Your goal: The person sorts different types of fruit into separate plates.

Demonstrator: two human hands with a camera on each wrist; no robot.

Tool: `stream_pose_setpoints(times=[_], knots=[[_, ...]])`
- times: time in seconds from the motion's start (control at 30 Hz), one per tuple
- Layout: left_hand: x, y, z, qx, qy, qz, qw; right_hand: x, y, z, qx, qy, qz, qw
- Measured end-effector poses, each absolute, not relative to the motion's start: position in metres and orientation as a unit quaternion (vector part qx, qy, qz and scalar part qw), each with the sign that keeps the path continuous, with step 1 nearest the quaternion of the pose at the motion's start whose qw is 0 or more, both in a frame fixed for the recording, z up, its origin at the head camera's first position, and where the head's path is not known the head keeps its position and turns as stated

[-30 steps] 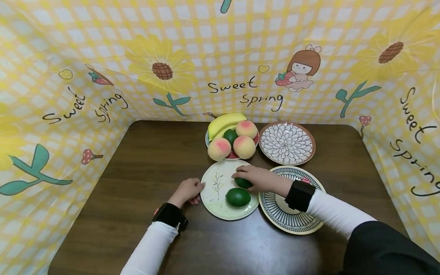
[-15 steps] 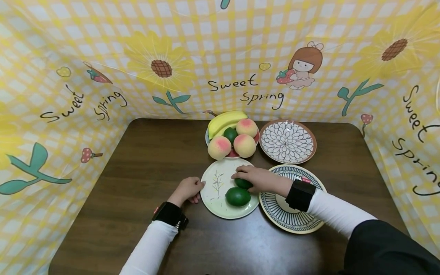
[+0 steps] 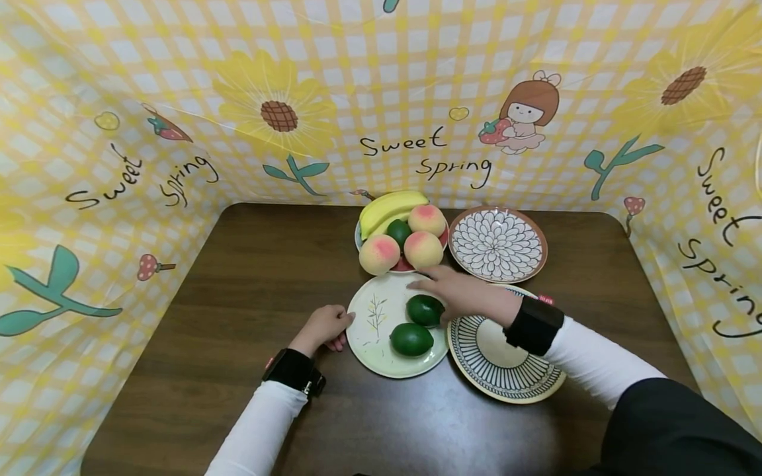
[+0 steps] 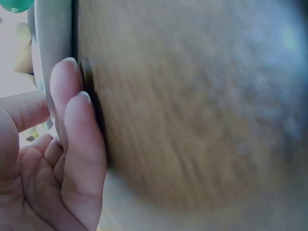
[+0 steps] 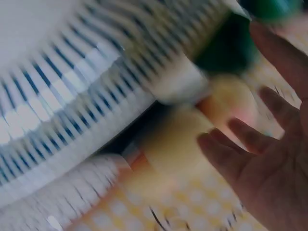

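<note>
This looks like a staged tabletop booth; whether it stands in a home or a lab cannot be told. Yellow checked cloth [image 3: 178, 39], printed with sunflowers [image 3: 278, 116] and "Sweet Spring" [image 3: 403, 144], screens a brown table [image 3: 250, 277] on three sides. Patterned plates [image 3: 500, 350] and fruit [image 3: 412, 339] give it a dining look.

"What is seen at right?"
"The right hand [image 5: 274, 166], its fingers [image 5: 219, 149] held extended."
"And at upper left?"
"A striped plate [image 5: 72, 82]; a blurred green fruit [image 5: 228, 48] and peaches [image 5: 178, 139] are framed between them."
</note>
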State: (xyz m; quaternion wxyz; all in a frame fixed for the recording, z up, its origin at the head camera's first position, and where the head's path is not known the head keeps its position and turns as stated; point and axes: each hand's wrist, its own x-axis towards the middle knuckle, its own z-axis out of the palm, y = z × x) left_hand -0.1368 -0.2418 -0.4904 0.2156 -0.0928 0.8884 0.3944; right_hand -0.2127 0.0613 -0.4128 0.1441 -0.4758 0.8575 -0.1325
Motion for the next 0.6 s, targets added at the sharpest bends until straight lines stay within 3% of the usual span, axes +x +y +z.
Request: stream_pose_setpoints(times=[0.17, 0.27, 0.43, 0.6], knots=[[-0.138, -0.251, -0.485, -0.096, 0.892, 0.388, 0.212, -0.256, 0.033, -0.362, -0.427, 0.878, -0.169, 0.136], [-0.138, -0.251, -0.486, -0.102, 0.894, 0.385, 0.204, -0.290, 0.005, -0.350, -0.396, 0.891, -0.171, 0.139], [-0.135, -0.243, -0.491, -0.099, 0.893, 0.390, 0.203, -0.328, -0.030, -0.365, -0.344, 0.911, -0.116, 0.193], [-0.132, -0.236, -0.496, -0.103, 0.889, 0.392, 0.213, -0.330, -0.036, -0.391, -0.312, 0.905, -0.159, 0.242]])
